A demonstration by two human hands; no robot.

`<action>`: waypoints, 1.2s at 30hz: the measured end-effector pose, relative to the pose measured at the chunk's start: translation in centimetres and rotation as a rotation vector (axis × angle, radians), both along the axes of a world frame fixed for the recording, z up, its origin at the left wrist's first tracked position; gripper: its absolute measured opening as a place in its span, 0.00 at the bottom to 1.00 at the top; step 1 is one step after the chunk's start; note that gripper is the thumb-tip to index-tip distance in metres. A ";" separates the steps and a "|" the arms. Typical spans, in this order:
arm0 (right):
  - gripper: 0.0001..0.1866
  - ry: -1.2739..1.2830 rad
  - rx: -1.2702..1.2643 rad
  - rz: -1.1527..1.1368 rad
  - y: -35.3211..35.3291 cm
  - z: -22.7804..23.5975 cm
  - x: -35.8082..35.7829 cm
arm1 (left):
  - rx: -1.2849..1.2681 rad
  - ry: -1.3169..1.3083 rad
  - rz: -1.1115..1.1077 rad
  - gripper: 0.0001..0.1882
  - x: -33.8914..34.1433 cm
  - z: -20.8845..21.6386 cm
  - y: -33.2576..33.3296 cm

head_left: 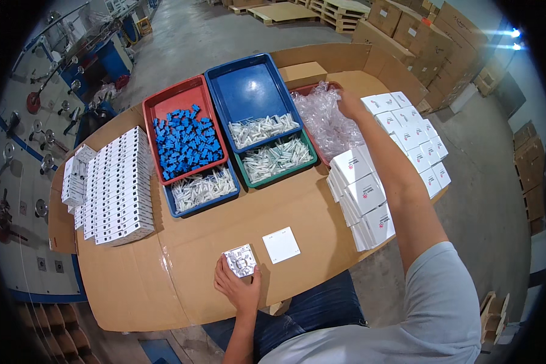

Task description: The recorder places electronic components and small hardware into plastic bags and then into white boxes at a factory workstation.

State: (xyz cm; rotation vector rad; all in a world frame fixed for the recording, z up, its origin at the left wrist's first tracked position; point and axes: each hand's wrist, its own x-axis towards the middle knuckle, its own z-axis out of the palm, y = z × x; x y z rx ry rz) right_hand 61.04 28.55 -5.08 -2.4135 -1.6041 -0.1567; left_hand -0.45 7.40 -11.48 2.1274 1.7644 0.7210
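On cardboard, our left hand clasped one square silvery housing near one square white plate; right hand, grip unclear.

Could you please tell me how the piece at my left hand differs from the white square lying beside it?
The piece shows an uneven, detailed upper face, while the white square looks flat and nearly plain. Your left hand holds the piece between thumb and fingers; the white square lies untouched on the cardboard. Both are light-coloured and roughly square.
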 end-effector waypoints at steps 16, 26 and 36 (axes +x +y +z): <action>0.22 1.259 0.654 0.321 -20.3 15.4 -22.8 | -0.331 -0.956 -0.106 0.19 0.9 3.5 -0.6; 0.27 1.648 0.602 0.195 -30.5 9.0 -39.4 | -0.545 -1.397 -0.274 0.11 8.3 13.0 -4.0; 0.07 1.808 0.435 0.055 -30.9 7.0 -41.0 | -0.384 -1.236 -0.219 0.09 4.8 10.7 -4.9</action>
